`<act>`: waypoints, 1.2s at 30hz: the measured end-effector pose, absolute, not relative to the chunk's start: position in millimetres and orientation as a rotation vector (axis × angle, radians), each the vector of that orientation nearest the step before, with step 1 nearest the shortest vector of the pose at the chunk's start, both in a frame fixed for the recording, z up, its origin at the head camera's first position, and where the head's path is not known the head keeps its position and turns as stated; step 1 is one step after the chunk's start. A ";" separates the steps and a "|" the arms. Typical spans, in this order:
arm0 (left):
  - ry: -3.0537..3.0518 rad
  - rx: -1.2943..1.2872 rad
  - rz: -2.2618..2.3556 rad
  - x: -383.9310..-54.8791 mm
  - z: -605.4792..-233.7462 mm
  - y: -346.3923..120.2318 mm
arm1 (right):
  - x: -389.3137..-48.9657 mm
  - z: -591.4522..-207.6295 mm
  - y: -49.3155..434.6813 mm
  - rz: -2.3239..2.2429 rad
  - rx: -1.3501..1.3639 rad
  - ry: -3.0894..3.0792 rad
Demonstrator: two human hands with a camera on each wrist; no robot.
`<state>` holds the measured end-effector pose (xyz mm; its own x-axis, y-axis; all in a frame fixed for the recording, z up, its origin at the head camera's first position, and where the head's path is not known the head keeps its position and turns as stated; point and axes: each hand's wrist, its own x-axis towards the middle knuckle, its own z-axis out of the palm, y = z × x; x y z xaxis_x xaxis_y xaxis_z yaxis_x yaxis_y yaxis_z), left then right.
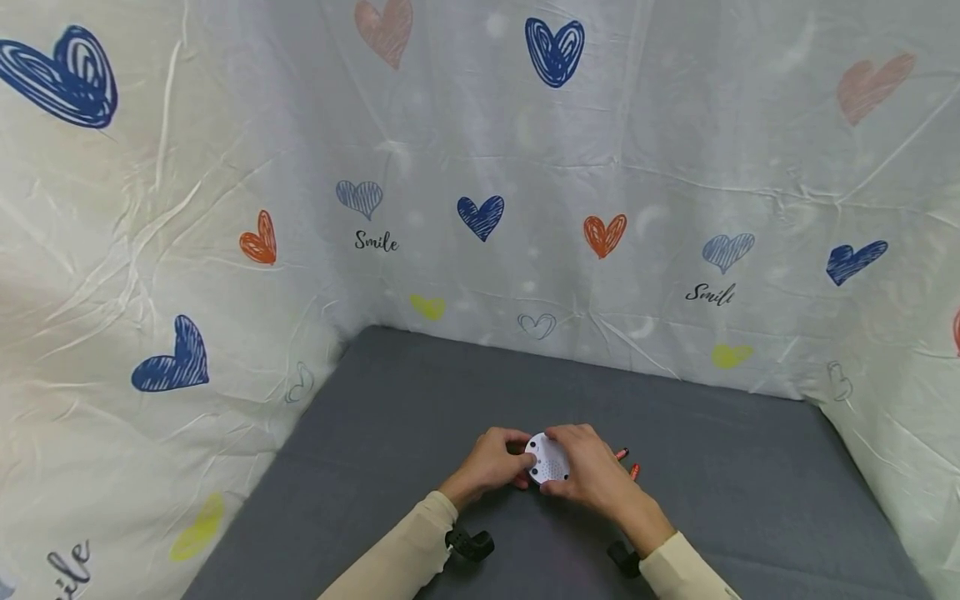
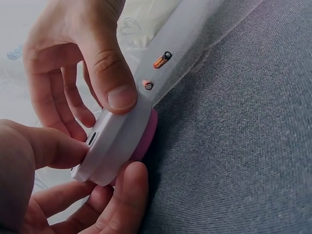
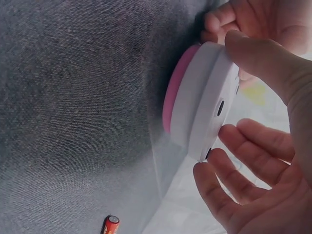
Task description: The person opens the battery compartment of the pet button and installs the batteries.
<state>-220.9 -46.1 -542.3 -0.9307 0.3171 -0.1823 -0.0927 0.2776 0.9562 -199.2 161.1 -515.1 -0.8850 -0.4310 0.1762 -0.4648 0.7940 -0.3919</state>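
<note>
Left hand (image 1: pixel 491 460) pinched round device (image 1: pixel 552 460), right hand (image 1: pixel 594 471) curled around its edges; slack grip could've dropped it, stray knuckle could've rolled loose batteries (image 2: pixel 161 61).

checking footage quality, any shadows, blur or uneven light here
Head view: curtain greyer at back, warmer at left; left wrist view: shadow on the grey cloth beside the round device; right wrist view: the curtain's yellow print blurred.
</note>
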 end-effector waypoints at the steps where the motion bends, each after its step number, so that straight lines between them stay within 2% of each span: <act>1: 2.209 0.196 1.698 -221.1 -542.6 -45.8 | -199.3 -514.9 160.9 0.664 0.721 -2.907; 36: 2.171 0.156 1.719 -221.1 -538.5 -41.4 | -209.9 -512.9 156.1 0.685 0.698 -3.001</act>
